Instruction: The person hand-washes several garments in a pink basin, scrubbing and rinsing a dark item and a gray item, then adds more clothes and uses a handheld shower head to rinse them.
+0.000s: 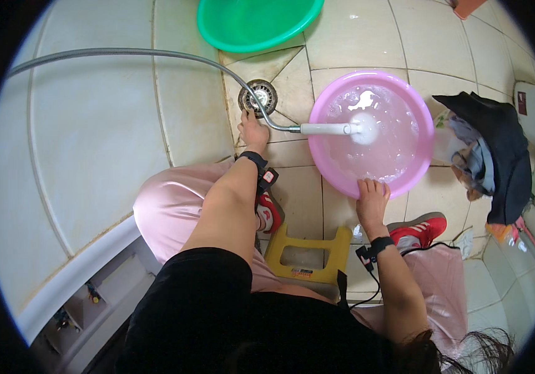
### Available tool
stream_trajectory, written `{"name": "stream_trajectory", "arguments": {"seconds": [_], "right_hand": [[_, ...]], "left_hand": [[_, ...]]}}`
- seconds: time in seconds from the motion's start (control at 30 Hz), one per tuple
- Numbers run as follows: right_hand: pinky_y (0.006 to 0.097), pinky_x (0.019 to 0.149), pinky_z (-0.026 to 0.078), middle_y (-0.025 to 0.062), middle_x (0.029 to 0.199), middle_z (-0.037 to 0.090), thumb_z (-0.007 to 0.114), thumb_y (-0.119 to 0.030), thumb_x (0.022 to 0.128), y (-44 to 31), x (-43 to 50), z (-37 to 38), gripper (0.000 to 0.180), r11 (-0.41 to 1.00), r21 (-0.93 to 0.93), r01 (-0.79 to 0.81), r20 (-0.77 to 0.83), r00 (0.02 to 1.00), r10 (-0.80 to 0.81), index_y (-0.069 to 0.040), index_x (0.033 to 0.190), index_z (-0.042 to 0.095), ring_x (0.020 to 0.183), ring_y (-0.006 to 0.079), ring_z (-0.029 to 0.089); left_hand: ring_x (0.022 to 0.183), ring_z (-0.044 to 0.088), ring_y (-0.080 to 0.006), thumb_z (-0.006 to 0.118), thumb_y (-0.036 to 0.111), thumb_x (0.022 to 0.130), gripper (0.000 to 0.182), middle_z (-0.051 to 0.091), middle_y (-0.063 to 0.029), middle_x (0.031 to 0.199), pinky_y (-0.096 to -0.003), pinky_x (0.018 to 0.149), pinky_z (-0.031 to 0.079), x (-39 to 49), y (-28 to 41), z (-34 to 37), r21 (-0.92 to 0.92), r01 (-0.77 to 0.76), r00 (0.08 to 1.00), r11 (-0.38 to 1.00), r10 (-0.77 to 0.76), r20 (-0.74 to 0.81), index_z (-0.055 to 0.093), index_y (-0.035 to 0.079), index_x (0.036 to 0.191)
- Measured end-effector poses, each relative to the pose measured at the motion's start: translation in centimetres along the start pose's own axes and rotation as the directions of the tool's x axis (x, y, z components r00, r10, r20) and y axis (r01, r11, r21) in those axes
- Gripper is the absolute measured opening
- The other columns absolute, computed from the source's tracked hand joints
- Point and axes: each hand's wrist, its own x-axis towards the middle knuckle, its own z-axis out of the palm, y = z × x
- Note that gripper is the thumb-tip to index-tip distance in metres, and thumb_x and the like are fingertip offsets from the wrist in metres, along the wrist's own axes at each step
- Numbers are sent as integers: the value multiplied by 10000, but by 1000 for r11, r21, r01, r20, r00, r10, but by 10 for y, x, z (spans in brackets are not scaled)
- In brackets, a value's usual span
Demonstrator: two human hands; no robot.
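A pink plastic basin [316, 154] holds cloudy, sudsy water. Lying across its left rim is a white hand shower [326, 129], its head in the water with foam around it. My right hand [371, 203] grips the basin's near rim, fingers over the edge. At the near edge of a round metal floor drain [263, 89] are the fingertips of my left hand [254, 132]; whether they hold anything is hidden. The shower's grey metal hose [155, 52] arches in from the left and passes over the drain.
A green basin [253, 48] stands beyond the drain. Between my feet is a yellow plastic stool [340, 248]. Right of the pink basin, a black cloth [506, 145] hangs over a container of clothes [480, 161]. A tiled wall [94, 126] rises on the left.
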Motion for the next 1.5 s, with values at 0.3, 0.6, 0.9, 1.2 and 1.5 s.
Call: {"name": "stream_trajectory", "arguments": {"seconds": [0.3,0.6,0.9,1.2,1.5], "right_hand": [[528,1094,267,43,1188,582,623,-14,725,3,7,2,477,998,36,-46,27,999,45,-109,1192,592,1199,248,507],[531,1091,267,42,1186,581,597,-5,738,3,6,1,448,999,29,-37,18,999,37,-111,1174,594,1200,243,506],[524,1064,297,47,1192,592,627,-20,730,7,-5,8,464,999,-10,42,-31,999,-42,-119,1182,594,1174,250,515],[502,1081,301,101,1209,594,665,-135,754,0,-24,-19,463,998,55,39,-117,993,-33,-102,1214,615,1186,292,504],[391,816,518,156,938,680,647,-154,817,-26,-42,-55,271,882,471,5,-112,992,54,-77,1071,704,859,320,650]], "left_hand": [[1349,313,-419,635,45,761,683,264,-112,1575,-578,1069,301,43,-11,22,88,-74,997,993,77,-30,519,235,1406],[1372,348,-320,590,31,779,581,446,-23,1443,-557,1135,189,47,-14,28,62,-145,988,987,148,-48,554,128,1351],[1242,484,-336,514,77,853,401,492,-97,1397,-478,1047,354,-37,-4,17,-63,-10,995,998,15,94,607,74,1243],[1045,632,-356,550,131,856,262,614,-222,1184,-392,907,502,-128,-7,19,-199,-117,979,973,147,143,683,34,1059],[1062,576,-190,510,90,883,345,668,-81,1139,-319,905,456,-216,53,-66,-511,138,546,848,365,754,689,37,1173]]}}
